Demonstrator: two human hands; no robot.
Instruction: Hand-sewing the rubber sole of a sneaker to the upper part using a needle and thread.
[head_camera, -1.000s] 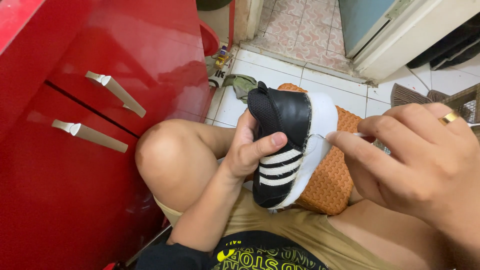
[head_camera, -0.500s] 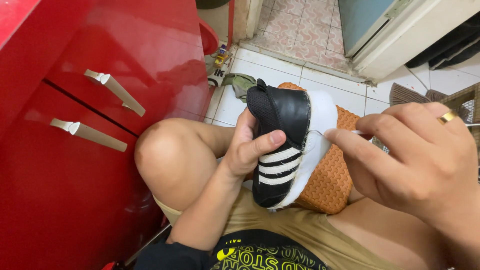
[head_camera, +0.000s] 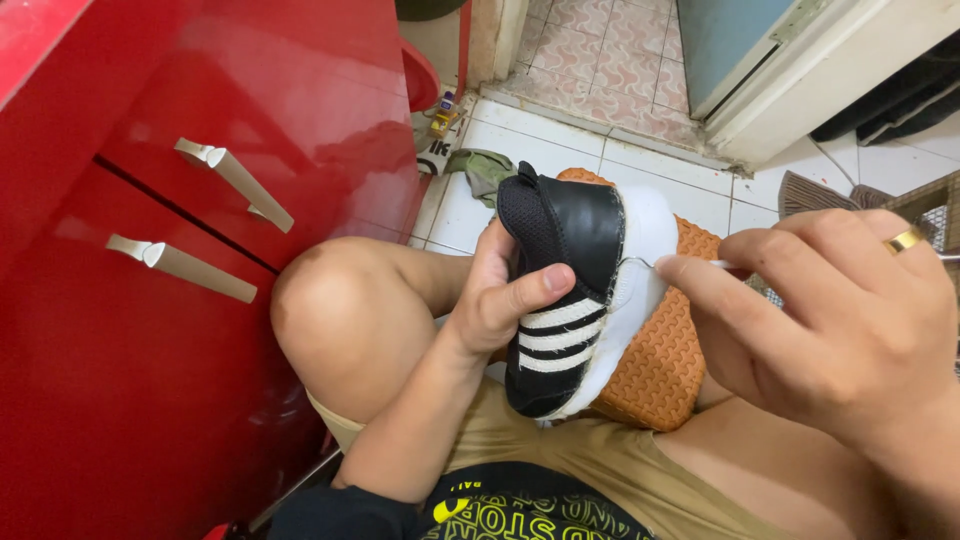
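My left hand (head_camera: 500, 295) grips a black shoe (head_camera: 560, 290) with white stripes, a white sole and an orange textured tread, held on its side above my lap with the thumb pressed across the stripes. My right hand (head_camera: 830, 320), wearing a gold ring, pinches a thin metal needle-like tool (head_camera: 640, 263) whose hooked tip meets the seam between the white sole and the black upper. The tool's handle is hidden in my fingers.
A red cabinet (head_camera: 150, 200) with two silver handles stands close on the left, beside my bent bare knee (head_camera: 340, 320). White floor tiles (head_camera: 560, 150) lie ahead with a green rag and small bottles. A woven basket (head_camera: 920, 210) sits at the right edge.
The shoe and both hands have stayed almost still; the tool tip remains at the sole seam with only a slight shift.
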